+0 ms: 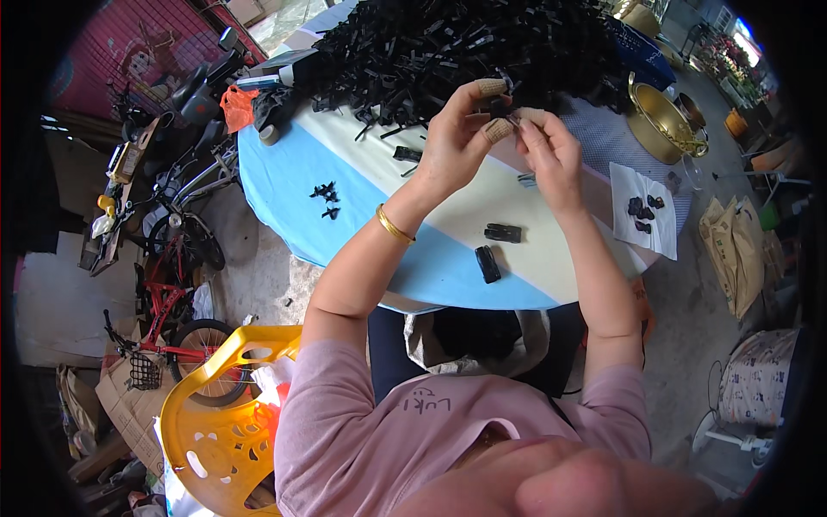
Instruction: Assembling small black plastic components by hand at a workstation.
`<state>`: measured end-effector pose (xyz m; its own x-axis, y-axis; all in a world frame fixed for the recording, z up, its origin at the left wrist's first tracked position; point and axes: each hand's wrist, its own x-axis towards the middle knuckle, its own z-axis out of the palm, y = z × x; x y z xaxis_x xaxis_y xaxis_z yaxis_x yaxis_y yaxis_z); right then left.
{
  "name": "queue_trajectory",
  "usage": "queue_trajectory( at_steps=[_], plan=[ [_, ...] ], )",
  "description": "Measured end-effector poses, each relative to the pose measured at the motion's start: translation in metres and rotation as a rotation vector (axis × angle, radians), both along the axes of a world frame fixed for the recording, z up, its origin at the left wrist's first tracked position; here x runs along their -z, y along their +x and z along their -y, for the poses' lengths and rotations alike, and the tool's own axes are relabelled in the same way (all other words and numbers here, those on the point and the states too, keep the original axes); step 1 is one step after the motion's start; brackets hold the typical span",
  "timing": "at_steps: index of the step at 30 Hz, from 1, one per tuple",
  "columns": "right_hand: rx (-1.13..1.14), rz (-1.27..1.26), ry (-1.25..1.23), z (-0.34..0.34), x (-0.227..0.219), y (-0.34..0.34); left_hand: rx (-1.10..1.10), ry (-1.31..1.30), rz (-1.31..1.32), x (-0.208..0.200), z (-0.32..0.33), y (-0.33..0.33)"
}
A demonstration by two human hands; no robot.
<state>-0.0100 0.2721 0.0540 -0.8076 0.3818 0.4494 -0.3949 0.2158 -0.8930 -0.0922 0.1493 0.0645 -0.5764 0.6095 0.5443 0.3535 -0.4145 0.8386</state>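
Over the far middle of the table, both hands are raised close together. My left hand (454,142), with tan covers on the thumb and a fingertip, is closed around a small black plastic part (500,108). Beside it, my right hand (553,159) pinches something tiny against that part; fingers hide what it is. Two black plastic pieces (502,233) lie on the striped tablecloth (323,155) below the hands. Another black piece (407,154) rests left of the left wrist. Beyond the hands spreads a large heap of black plastic parts (465,43).
Small black bits (325,193) lie on the blue stripe at left. A white sheet (633,181) with several dark lumps sits at right, near a gold-coloured pot (652,129). A yellow plastic chair (194,422) stands lower left, by a red bicycle (159,297). An orange bag (239,109) is at the table's left edge.
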Motion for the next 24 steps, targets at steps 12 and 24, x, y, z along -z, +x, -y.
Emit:
queue_trajectory(
  at_steps=[12, 24],
  plan=[
    [-0.169, 0.068, 0.064, -0.011, -0.016, 0.007, -0.055, -0.084, -0.118, 0.003, -0.001, -0.001],
    [-0.231, 0.278, -0.199, -0.010, -0.016, 0.008, -0.162, -0.116, -0.286, 0.004, -0.002, 0.005]
  ],
)
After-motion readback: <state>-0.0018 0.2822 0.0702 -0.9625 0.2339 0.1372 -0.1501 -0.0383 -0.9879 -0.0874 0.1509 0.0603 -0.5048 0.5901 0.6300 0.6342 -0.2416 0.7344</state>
